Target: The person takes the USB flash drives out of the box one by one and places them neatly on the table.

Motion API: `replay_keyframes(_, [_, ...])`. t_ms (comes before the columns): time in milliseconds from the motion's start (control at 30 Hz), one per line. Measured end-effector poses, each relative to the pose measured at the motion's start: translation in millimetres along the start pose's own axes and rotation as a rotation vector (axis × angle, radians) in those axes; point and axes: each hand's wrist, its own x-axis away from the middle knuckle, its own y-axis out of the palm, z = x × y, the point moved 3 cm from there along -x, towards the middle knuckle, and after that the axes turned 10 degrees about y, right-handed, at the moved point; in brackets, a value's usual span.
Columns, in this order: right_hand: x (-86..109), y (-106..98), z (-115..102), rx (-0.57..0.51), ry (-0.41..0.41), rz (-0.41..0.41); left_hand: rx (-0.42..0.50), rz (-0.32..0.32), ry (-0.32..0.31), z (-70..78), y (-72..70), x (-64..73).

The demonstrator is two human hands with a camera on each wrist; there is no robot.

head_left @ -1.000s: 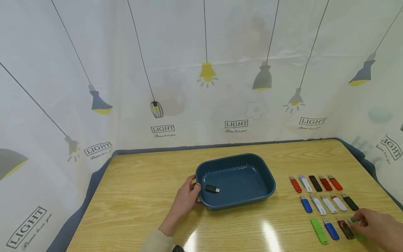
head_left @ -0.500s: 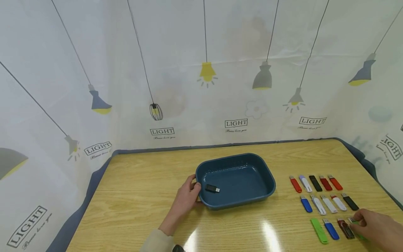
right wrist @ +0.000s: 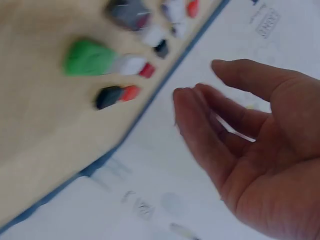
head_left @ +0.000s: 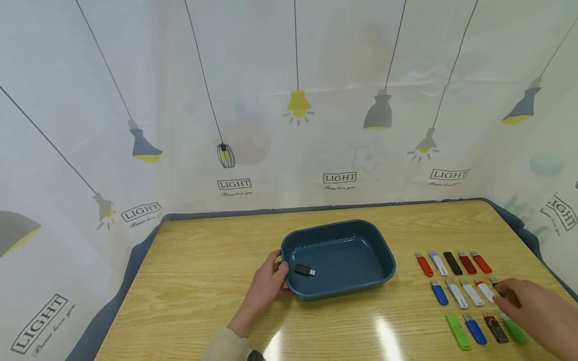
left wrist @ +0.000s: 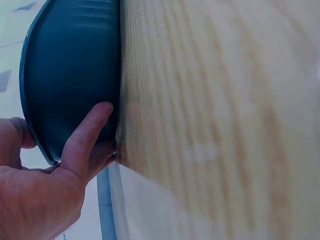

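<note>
My left hand (head_left: 265,283) grips the left end of a dark blue rectangular dish (head_left: 336,291). In the left wrist view its thumb is at the rim and its fingers (left wrist: 82,140) lie along the outer wall. A black USB stick (head_left: 304,271) lies inside the dish near that end. At the right, my right hand (head_left: 535,303) hovers with nothing in it, thumb apart from the fingers in the right wrist view. It partly covers a black USB stick (head_left: 495,284) ending the middle row. Just below lies a green USB stick (head_left: 515,330) ending the front row.
Several USB sticks lie in three rows on the wooden table (head_left: 203,260), among them a red one (head_left: 424,264), a blue one (head_left: 439,293) and a bright green one (head_left: 458,331). A lamp-printed curtain (head_left: 271,150) surrounds the table's back and sides.
My right hand has left the green USB stick in the front row and moved up toward the black one in the middle row. The left hand and dish have stayed in place.
</note>
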Motion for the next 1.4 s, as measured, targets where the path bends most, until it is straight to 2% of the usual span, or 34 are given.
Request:
replay_keyframes(167, [9.7, -16.9, -44.4, -0.014, -0.215, 0.212, 0.002, -0.005, -0.001, 0.5, -0.5, 0.7])
replay_keyframes(233, [15.4, -20.8, -61.4, -0.012, -0.355, 0.328, 0.006, -0.006, 0.001, 0.7, -0.3, 1.0])
replay_keyframes(300, [20.0, -24.4, -77.3, -0.013, -0.468, 0.395, 0.006, -0.007, 0.003, 0.9, 0.0, 1.2])
replay_keyframes(400, [23.4, -29.5, -100.3, -0.028, -0.606, 0.434, 0.007, -0.004, 0.005, 1.4, 0.1, 1.3])
replay_keyframes(467, [23.6, -32.9, -116.4, -0.040, -0.664, 0.436, 0.006, 0.000, 0.004, 1.3, 0.2, 1.2])
replay_keyframes(667, [20.7, -34.8, -161.8, -0.043, -0.870, 0.521, 0.000, 0.005, -0.002, 0.4, 0.5, 0.2])
replay_keyframes(1033, [11.9, -25.1, -232.4, 0.011, -1.050, 0.416, -0.005, 0.005, 0.004, 0.8, -1.0, 1.2])
replay_keyframes(1400, [-2.9, 2.5, -291.1, 0.098, -1.088, 0.283, -0.008, 0.002, 0.003, 0.4, -0.8, 0.5])
